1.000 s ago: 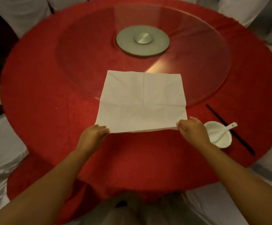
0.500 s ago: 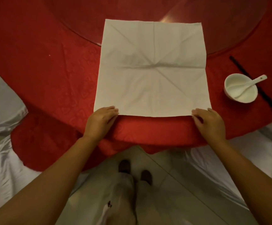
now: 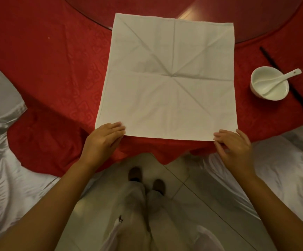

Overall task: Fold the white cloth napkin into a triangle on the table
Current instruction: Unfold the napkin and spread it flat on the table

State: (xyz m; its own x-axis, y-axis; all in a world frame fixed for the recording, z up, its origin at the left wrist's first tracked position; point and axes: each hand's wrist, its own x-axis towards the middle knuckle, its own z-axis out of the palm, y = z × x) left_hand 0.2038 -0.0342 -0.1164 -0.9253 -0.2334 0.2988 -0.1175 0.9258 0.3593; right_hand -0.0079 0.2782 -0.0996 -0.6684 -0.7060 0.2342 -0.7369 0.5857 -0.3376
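Observation:
The white cloth napkin point(image 3: 168, 91) lies spread flat as a square on the red tablecloth point(image 3: 56, 60), with creases crossing at its middle. Its near edge runs along the table's front edge, and its far edge overlaps the glass turntable point(image 3: 255, 19). My left hand point(image 3: 103, 140) rests on the near left corner with the fingers together on top of the cloth and the thumb hidden. My right hand point(image 3: 234, 147) grips the near right corner between fingers and thumb.
A white bowl point(image 3: 255, 91) with a white spoon point(image 3: 283, 78) in it stands to the right of the napkin, next to a dark chopstick pair point(image 3: 295, 95). Chairs in white satin covers stand at the left point(image 3: 11, 187) and right point(image 3: 283, 169). My feet show below the table edge.
Both hands have drawn the napkin's near edge toward me to the table's front edge. The view has tilted downward, so the floor and my feet now show.

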